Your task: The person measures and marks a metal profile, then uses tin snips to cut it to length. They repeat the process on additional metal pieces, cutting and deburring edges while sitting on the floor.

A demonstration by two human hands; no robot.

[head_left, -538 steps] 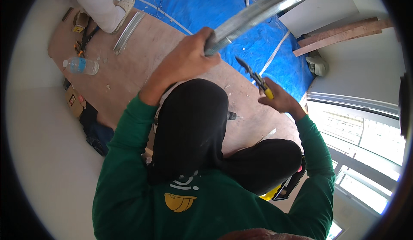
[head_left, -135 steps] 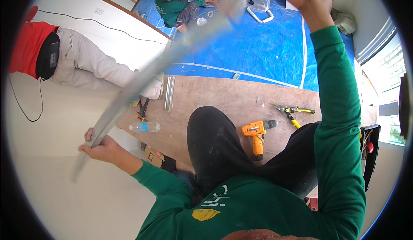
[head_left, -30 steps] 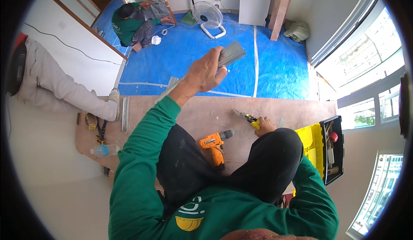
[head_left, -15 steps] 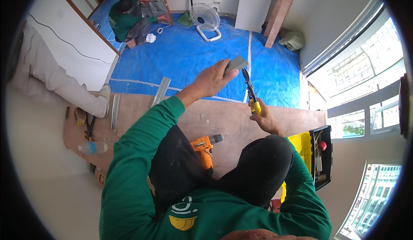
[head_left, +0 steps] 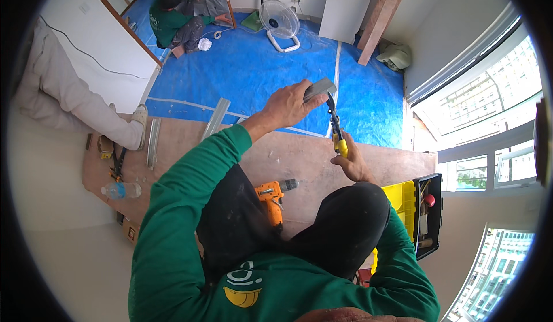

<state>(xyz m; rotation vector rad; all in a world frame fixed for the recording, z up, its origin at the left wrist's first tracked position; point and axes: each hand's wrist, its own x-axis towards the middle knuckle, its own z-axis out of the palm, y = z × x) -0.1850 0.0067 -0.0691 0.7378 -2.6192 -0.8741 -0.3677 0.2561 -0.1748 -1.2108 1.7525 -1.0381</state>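
My left hand (head_left: 288,104) grips a short grey metal piece (head_left: 324,87) out in front of me, thumb beneath and fingers over it. My right hand (head_left: 355,162) is closed round the yellow handles of tin snips (head_left: 333,117), which point upward. The dark jaws of the snips meet the right end of the metal piece; whether they bite into it I cannot make out. Below, between my knees, an orange cordless drill (head_left: 269,198) lies on the brownish floor board.
Metal channels (head_left: 216,119), another cutter (head_left: 117,165) and a plastic bottle (head_left: 121,191) lie to the left, near a standing person's leg (head_left: 86,108). An open yellow-black toolbox (head_left: 401,202) stands right. Beyond, a co-worker (head_left: 173,19) crouches on blue sheeting (head_left: 242,68) near a fan (head_left: 279,19).
The metal piece has turned slightly in my left hand, and the snips' jaws now sit against its right end. The whole view has shifted a little.
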